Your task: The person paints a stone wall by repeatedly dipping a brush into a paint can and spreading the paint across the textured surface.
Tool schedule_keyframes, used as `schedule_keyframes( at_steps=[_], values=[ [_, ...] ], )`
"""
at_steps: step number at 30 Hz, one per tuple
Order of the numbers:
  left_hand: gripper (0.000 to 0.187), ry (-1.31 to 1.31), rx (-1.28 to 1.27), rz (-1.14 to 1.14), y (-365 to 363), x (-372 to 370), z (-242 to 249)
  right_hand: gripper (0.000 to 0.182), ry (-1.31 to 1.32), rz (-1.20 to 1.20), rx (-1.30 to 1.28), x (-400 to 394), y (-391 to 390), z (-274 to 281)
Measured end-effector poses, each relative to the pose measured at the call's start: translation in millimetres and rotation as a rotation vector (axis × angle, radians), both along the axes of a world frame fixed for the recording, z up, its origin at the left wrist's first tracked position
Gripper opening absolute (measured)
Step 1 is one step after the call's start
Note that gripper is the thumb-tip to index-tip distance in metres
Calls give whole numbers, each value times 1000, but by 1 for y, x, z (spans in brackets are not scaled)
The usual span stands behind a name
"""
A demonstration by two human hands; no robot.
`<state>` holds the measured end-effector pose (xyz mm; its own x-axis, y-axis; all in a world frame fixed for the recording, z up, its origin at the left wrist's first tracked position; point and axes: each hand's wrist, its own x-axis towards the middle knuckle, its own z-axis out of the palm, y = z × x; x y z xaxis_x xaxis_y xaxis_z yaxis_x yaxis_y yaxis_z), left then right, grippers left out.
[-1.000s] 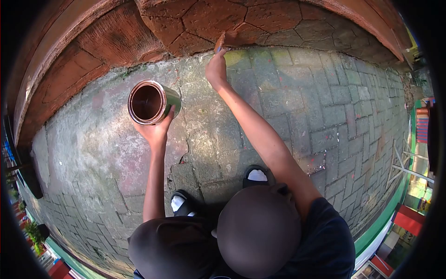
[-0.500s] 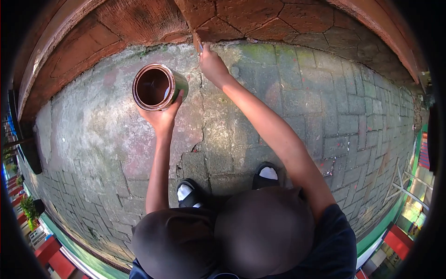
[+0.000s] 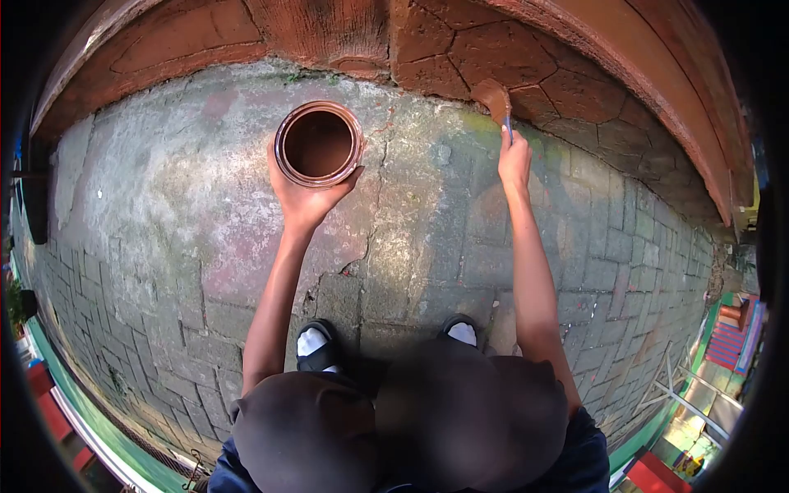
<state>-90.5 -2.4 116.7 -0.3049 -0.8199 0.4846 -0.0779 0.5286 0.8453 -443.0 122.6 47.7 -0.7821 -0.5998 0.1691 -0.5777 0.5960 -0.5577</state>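
Observation:
My left hand (image 3: 306, 197) is wrapped round an open round can (image 3: 353, 144), whose rim is smeared with brown and whose inside holds dark brown paint (image 3: 316, 145). The fingers of my right hand (image 3: 514, 160) are closed on the handle of a paintbrush (image 3: 493, 100). The brush's bristles, coated in reddish brown, touch the lower edge of the stone-patterned wall (image 3: 526, 70). Left of the brush the wall is reddish brown; farther right, its low part looks greyer.
Grey paving (image 3: 575, 246) runs along the foot of the wall. My feet in black sandals (image 3: 316, 349) stand on it. A metal frame (image 3: 694, 398) is at the far right, and a dark post (image 3: 34, 197) at the left edge.
My right hand and the brush have moved right along the wall's base. My left hand has shifted right with the can, which now shows its opening more squarely.

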Motion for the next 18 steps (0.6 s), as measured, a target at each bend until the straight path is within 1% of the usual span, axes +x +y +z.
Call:
schedule_keyframes(
  at_steps=[1, 3, 5, 7, 8, 10, 11, 13, 14, 16, 17, 18],
  values=[
    [93, 18, -7, 25, -1, -1, 2, 41, -47, -49, -6, 3, 5, 8],
    [93, 83, -61, 0, -4, -1, 6, 41, -22, 8, 24, 20, 12, 25],
    [93, 122, -43, -3, -6, -1, 8, 41, 0, 43, 60, 29, 1, 43],
    [92, 159, 0, -43, -6, 0, 7, 39, -240, 37, 25, 44, -10, 69],
    [92, 159, -6, -41, -7, 3, 7, 39, -234, 40, 30, 48, -16, 70],
    [93, 162, -21, -43, -7, 8, 7, 36, 32, 91, 11, 52, -36, 68],
    [93, 160, -40, -46, -9, 10, 7, 36, 38, 92, 5, 56, -45, 66],
    [93, 197, -13, -77, -4, 16, 11, 35, 97, 267, 41, 74, -60, 61],
    [93, 206, -2, -92, -4, 19, 11, 35, 100, 262, 39, 81, -70, 61],
    [92, 256, 19, -112, -2, 21, 13, 36, 156, 359, 16, 99, -90, 77],
    [92, 254, 23, -124, -2, 25, 15, 36, 154, 347, 18, 107, -96, 85],
    [92, 183, -13, -100, -2, 30, 18, 36, 150, 381, -15, 115, -102, 97]
  ],
)
